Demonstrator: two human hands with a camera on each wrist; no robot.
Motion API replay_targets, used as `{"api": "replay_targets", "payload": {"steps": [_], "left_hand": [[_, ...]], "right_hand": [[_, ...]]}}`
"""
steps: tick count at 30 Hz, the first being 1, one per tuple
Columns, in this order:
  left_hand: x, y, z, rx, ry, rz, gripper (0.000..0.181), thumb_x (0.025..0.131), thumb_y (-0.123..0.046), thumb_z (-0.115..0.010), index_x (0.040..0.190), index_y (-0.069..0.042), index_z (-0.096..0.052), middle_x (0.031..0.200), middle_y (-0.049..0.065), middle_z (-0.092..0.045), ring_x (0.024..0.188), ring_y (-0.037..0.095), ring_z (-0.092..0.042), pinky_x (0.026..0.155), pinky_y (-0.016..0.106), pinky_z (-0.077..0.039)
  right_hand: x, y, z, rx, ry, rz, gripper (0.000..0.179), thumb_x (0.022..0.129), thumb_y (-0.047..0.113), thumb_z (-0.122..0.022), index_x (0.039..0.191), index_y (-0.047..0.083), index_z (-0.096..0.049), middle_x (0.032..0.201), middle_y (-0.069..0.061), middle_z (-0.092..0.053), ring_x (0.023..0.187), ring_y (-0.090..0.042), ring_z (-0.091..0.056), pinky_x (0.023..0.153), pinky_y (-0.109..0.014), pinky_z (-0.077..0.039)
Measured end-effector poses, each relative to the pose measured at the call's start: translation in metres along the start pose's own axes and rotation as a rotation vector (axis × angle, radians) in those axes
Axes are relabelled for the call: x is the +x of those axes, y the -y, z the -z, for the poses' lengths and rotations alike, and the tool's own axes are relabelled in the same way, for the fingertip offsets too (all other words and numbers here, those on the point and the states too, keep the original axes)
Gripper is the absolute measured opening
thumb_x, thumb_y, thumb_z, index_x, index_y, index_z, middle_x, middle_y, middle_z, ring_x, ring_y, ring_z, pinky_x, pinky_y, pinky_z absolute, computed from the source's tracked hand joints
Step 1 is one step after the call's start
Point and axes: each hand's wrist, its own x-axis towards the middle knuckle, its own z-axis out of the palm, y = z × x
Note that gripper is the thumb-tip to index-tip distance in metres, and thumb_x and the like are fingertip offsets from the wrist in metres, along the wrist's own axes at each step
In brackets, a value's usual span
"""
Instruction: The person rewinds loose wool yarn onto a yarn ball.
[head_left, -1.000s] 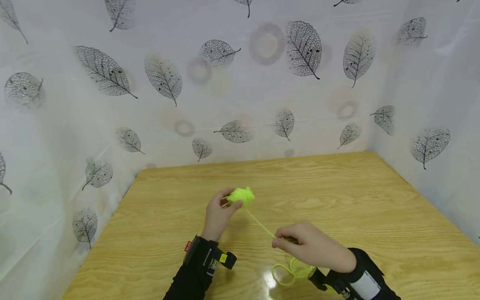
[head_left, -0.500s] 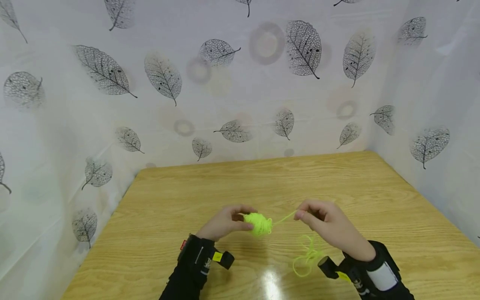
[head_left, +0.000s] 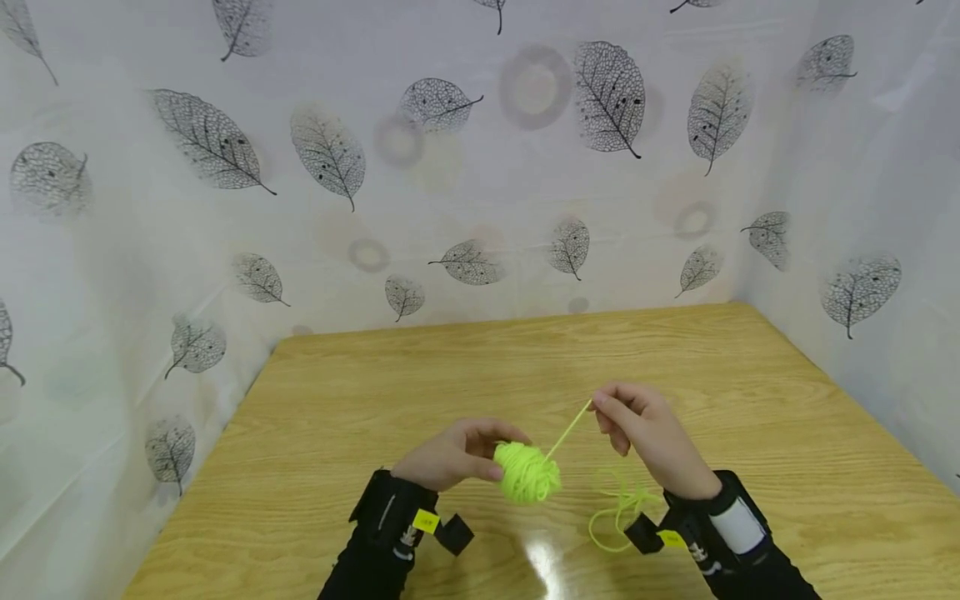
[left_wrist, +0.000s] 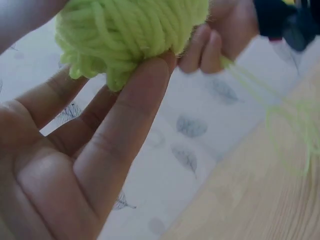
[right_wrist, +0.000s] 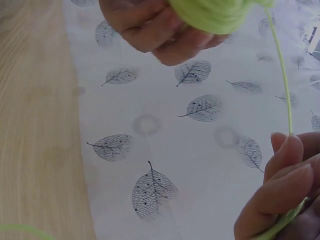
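A leaf-print cloth (head_left: pixel 495 204) stands behind the wooden tabletop (head_left: pixel 360 383). Over the tabletop, the left grip (head_left: pixel 459 454) is clamped on the yellow-green yarn ball (head_left: pixel 528 477), thumb and fingers around one end. The right grip (head_left: pixel 648 429), thumb and fingertips together, pinches the yarn; loose yarn (head_left: pixel 632 500) lies below it. A straight strand (head_left: pixel 569 429) joins ball and right grip. The step in hand looks like winding, though unwinding cannot be ruled out; if winding, the next move calls for carrying the strand round the ball under light tension.

yarn ball (left_wrist: pixel 131 31) cropped in wrist views, loose strands (head_left: pixel 630 500) blurred
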Motion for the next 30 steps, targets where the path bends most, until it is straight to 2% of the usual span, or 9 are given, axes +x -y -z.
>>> {"api": "replay_targets", "payload": {"steps": [3, 5, 7, 15, 20, 23, 26, 30], "left_hand": [[0.002, -0.001, -0.005, -0.062, 0.01, -0.054, 0.045, 0.085, -0.023, -0.065, 0.123, -0.002, -0.053, 0.115, -0.001, -0.058, 0.097, 0.012, -0.055, 0.082, 0.023, -0.048], [0.003, -0.002, -0.008, -0.106, -0.019, -0.082, 0.039, 0.086, -0.026, -0.064, 0.122, -0.015, -0.057, 0.115, -0.002, -0.058, 0.098, 0.011, -0.054, 0.083, 0.023, -0.048], [0.003, -0.004, -0.011, -0.154, -0.071, -0.118, 0.035, 0.086, -0.026, -0.063, 0.121, -0.019, -0.057, 0.116, -0.003, -0.058, 0.099, 0.011, -0.054, 0.085, 0.023, -0.047], [0.002, -0.011, -0.013, -0.302, -0.323, -0.287, 0.03, 0.091, -0.017, -0.058, 0.12, -0.015, -0.055, 0.117, 0.001, -0.057, 0.105, 0.012, -0.054, 0.09, 0.023, -0.045], [0.001, -0.016, -0.01, -0.371, -0.47, -0.353, 0.024, 0.094, -0.009, -0.051, 0.118, -0.013, -0.056, 0.115, 0.003, -0.056, 0.105, 0.014, -0.055, 0.093, 0.024, -0.044], [0.0, -0.02, -0.009, -0.398, -0.583, -0.376, 0.022, 0.096, -0.006, -0.048, 0.115, -0.013, -0.057, 0.113, 0.004, -0.056, 0.104, 0.015, -0.055, 0.093, 0.024, -0.044], [-0.001, -0.025, -0.009, -0.394, -0.733, -0.373, 0.021, 0.095, -0.004, -0.048, 0.113, -0.011, -0.057, 0.112, 0.005, -0.055, 0.103, 0.015, -0.056, 0.092, 0.024, -0.045], [0.0, -0.029, -0.009, -0.36, -0.919, -0.353, 0.021, 0.094, 0.0, -0.048, 0.112, -0.009, -0.055, 0.112, 0.007, -0.055, 0.102, 0.016, -0.057, 0.091, 0.024, -0.046]], "right_hand": [[0.003, -0.01, -0.007, 0.008, 0.03, -0.054, 0.023, 0.098, 0.014, -0.046, 0.087, -0.003, -0.056, 0.063, 0.002, -0.047, 0.045, -0.008, -0.037, 0.041, -0.02, -0.035], [0.004, -0.016, -0.012, 0.005, 0.055, -0.083, 0.025, 0.098, 0.016, -0.045, 0.09, -0.005, -0.057, 0.062, 0.001, -0.046, 0.045, -0.007, -0.037, 0.041, -0.019, -0.034], [0.005, -0.021, -0.018, -0.007, 0.082, -0.109, 0.027, 0.098, 0.017, -0.045, 0.093, -0.006, -0.058, 0.063, 0.0, -0.046, 0.044, -0.006, -0.037, 0.042, -0.018, -0.034], [0.002, -0.031, -0.037, -0.071, 0.224, -0.099, 0.028, 0.099, 0.019, -0.043, 0.095, -0.003, -0.06, 0.067, -0.006, -0.05, 0.043, -0.008, -0.039, 0.043, -0.019, -0.038], [0.001, -0.034, -0.04, -0.106, 0.29, -0.11, 0.027, 0.099, 0.018, -0.043, 0.088, 0.0, -0.059, 0.067, -0.006, -0.054, 0.045, -0.008, -0.045, 0.052, -0.024, -0.045], [0.001, -0.036, -0.041, -0.112, 0.335, -0.104, 0.026, 0.099, 0.016, -0.043, 0.087, 0.0, -0.059, 0.069, -0.012, -0.057, 0.048, -0.009, -0.049, 0.054, -0.025, -0.047], [0.0, -0.036, -0.041, -0.152, 0.385, -0.07, 0.024, 0.099, 0.016, -0.044, 0.088, 0.003, -0.061, 0.073, -0.017, -0.059, 0.052, -0.011, -0.052, 0.05, -0.025, -0.05], [-0.002, -0.031, -0.042, -0.231, 0.451, -0.017, 0.022, 0.099, 0.017, -0.044, 0.089, 0.008, -0.062, 0.074, -0.012, -0.061, 0.056, -0.012, -0.053, 0.05, -0.027, -0.052]]}}
